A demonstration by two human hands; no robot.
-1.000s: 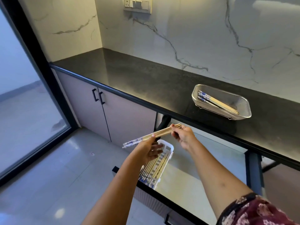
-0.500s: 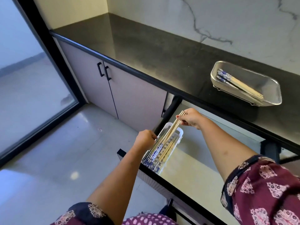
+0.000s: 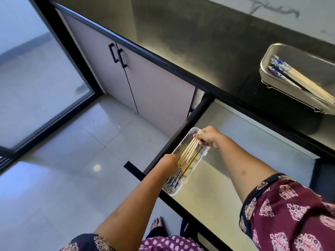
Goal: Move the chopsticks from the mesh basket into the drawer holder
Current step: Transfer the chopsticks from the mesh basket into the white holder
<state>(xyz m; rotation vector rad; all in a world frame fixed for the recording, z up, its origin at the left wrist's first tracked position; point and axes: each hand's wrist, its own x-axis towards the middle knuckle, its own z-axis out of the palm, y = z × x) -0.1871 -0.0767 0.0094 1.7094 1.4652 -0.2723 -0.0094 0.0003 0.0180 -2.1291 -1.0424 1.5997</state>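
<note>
**Head view.** Chopstick bundle (image 3: 188,151) lies lengthwise over the drawer holder (image 3: 204,155), long axis near-to-far and parallel w/ the holder. Right hand (image 3: 208,137) pinches the plain far ends. Left hand (image 3: 169,164), nearer the body, curls its fingers on the mid-length. Bundle sits low in the holder, poss. touching the sticks in it, so prob. only a letting-go is needed. More chopsticks (image 3: 297,77) lie in the mesh basket (image 3: 268,57), well apart on the person's R.
</note>
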